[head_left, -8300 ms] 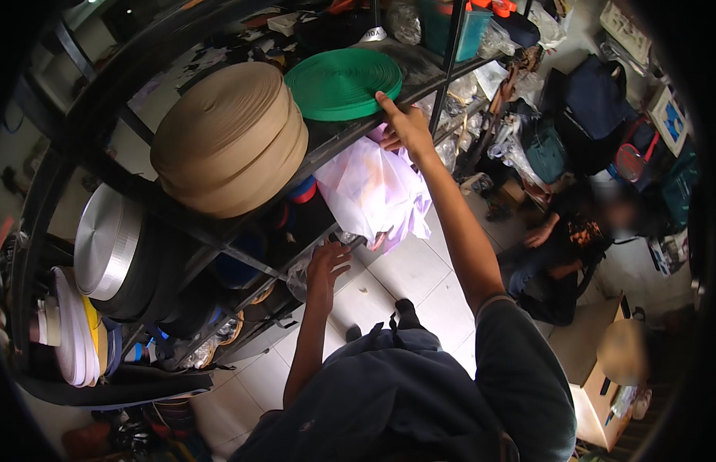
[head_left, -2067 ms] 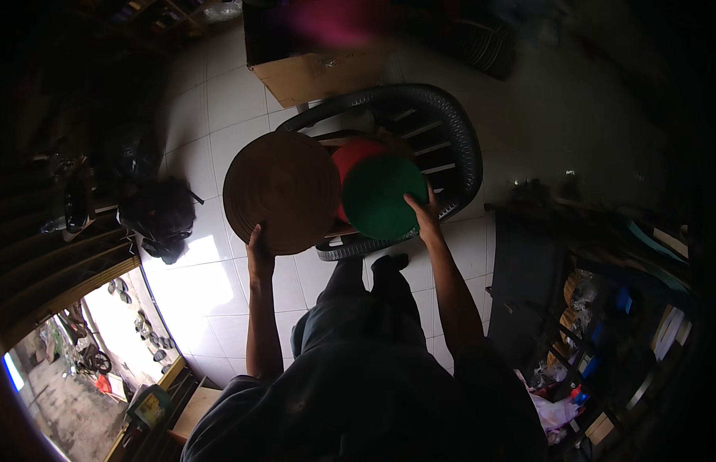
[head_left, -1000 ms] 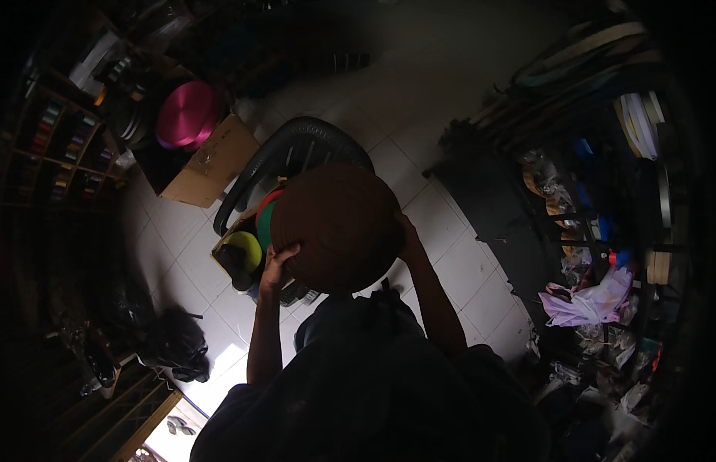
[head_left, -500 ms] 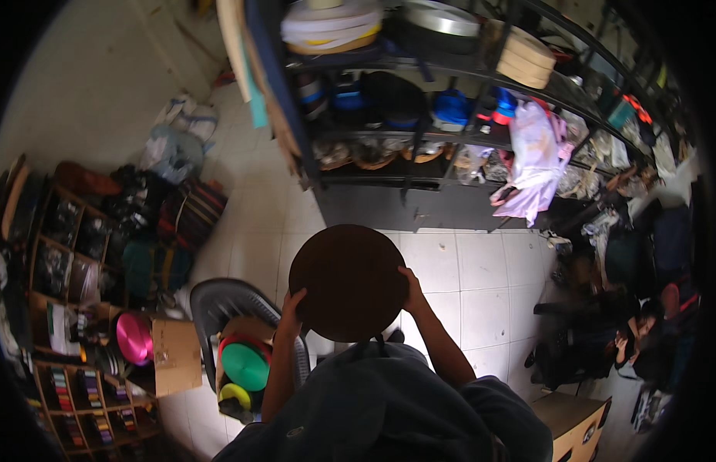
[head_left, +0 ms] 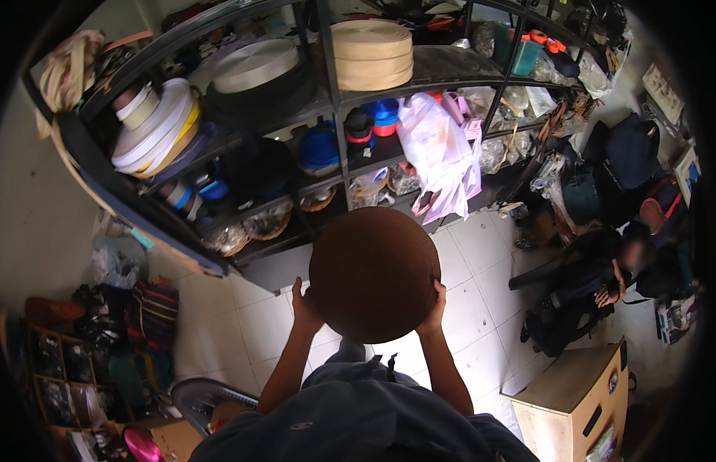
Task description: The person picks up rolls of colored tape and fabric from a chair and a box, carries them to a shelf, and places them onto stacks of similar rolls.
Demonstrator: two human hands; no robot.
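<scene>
A large, round, dark brown roll of webbing (head_left: 373, 273) is held out in front of my body, its flat coiled face turned up. My left hand (head_left: 308, 308) presses against its left edge, with the thumb raised and the fingers partly hidden beneath. On the opposite edge my right hand (head_left: 433, 308) grips the rim, fingers mostly out of sight under the roll. Ahead stands a black metal shelf (head_left: 327, 61) carrying beige webbing rolls (head_left: 373, 58), a white roll (head_left: 254, 65) and stacked white and yellow rolls (head_left: 157, 127).
A pale plastic bag (head_left: 442, 150) hangs off the shelf. To the right a person (head_left: 604, 277) sits near bags, behind a wooden cabinet (head_left: 573, 393). A black chair (head_left: 200, 396) and a compartment rack (head_left: 61, 369) are at lower left. Tiled floor (head_left: 481, 285) lies between.
My view has swung right and the shelf now appears closer. The brown roll stays between both hands and sits slightly further right in the picture.
</scene>
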